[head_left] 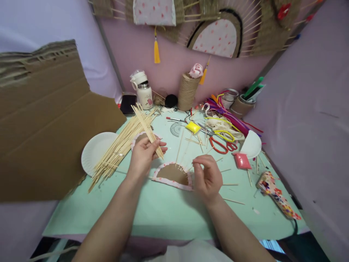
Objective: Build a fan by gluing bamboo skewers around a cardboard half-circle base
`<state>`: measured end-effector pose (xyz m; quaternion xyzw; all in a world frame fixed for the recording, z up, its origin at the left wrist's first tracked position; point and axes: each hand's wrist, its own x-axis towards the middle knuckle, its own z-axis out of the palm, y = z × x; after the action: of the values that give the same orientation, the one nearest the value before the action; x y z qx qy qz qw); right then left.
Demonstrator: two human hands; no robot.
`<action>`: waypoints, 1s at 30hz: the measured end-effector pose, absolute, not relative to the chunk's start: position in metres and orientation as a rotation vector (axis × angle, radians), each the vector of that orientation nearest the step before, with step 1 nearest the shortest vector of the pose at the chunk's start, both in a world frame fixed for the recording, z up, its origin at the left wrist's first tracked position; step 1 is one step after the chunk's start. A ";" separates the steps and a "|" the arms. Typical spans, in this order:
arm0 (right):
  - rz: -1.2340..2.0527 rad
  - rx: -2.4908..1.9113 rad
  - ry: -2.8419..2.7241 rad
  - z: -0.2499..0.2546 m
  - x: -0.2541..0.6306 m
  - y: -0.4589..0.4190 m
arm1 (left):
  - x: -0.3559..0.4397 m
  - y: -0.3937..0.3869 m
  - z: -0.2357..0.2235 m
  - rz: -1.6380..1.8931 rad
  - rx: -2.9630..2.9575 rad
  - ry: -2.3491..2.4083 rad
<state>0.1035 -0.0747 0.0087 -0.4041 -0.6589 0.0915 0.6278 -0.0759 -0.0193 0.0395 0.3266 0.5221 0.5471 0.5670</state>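
Observation:
My left hand (144, 154) is closed around a small bundle of bamboo sticks (145, 125) that fan up and to the left. A half-round cardboard piece with a pink-dotted fabric rim (173, 176) lies on the green table between my hands, with a few sticks poking out of its top edge. My right hand (207, 176) sits at the piece's right end, fingers curled in a pinch on a thin stick (188, 169) stuck into it.
A large pile of sticks (117, 149) lies over a white paper plate (94, 151) at left, beside a big cardboard sheet (46, 123). Red scissors (222, 145), pipe cleaners (231, 120), a yellow packet (193, 127), a pink packet (241, 160), a twine-wrapped tube (187, 91) and a bottle (143, 92) crowd the back.

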 end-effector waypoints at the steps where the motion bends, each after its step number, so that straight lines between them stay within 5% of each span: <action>1: 0.183 -0.911 -1.545 0.008 0.103 -0.075 | -0.077 -0.022 0.040 1.298 0.740 1.217; 21: 0.384 -1.151 -1.801 0.010 0.108 -0.069 | -0.061 -0.032 0.030 1.280 0.629 1.142; 30: 0.391 -1.180 -1.368 0.028 0.137 -0.088 | -0.059 -0.006 0.027 1.100 0.761 1.246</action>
<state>0.1373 -0.0883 0.0281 -0.5095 -0.5909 0.1686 0.6024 -0.0594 -0.0061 0.0275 0.3298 0.5397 0.4767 0.6106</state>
